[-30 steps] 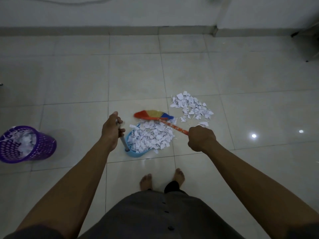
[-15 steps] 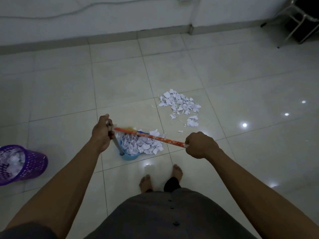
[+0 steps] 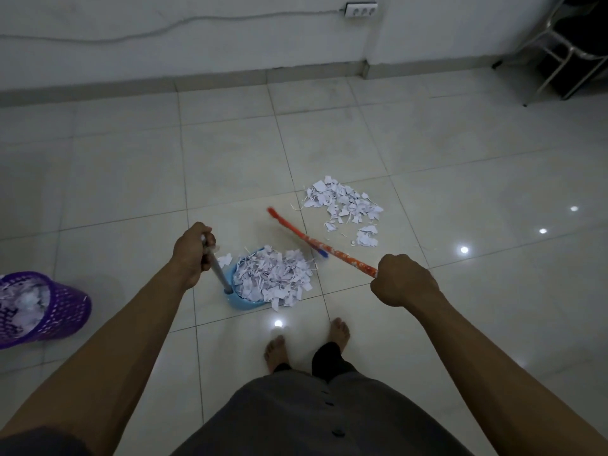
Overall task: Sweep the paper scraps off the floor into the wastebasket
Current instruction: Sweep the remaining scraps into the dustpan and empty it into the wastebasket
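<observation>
My left hand (image 3: 194, 250) grips the grey upright handle of a light blue dustpan (image 3: 241, 299) on the tiled floor, heaped with white paper scraps (image 3: 274, 274). My right hand (image 3: 403, 281) holds the red patterned handle of a broom (image 3: 316, 241), which slants up and left, its head blurred between the dustpan and a loose pile of scraps (image 3: 343, 205) on the floor. A purple perforated wastebasket (image 3: 42, 307), partly filled with scraps, stands at the left edge.
My bare feet (image 3: 309, 343) stand just behind the dustpan. The wall with a cable and power strip (image 3: 360, 9) runs along the back. A metal chair frame (image 3: 566, 51) stands at the far right corner.
The broom has swung from lying across the dustpan to the right, toward the loose pile. The view tilted up, showing more wall. My left hand kept its hold on the dustpan handle.
</observation>
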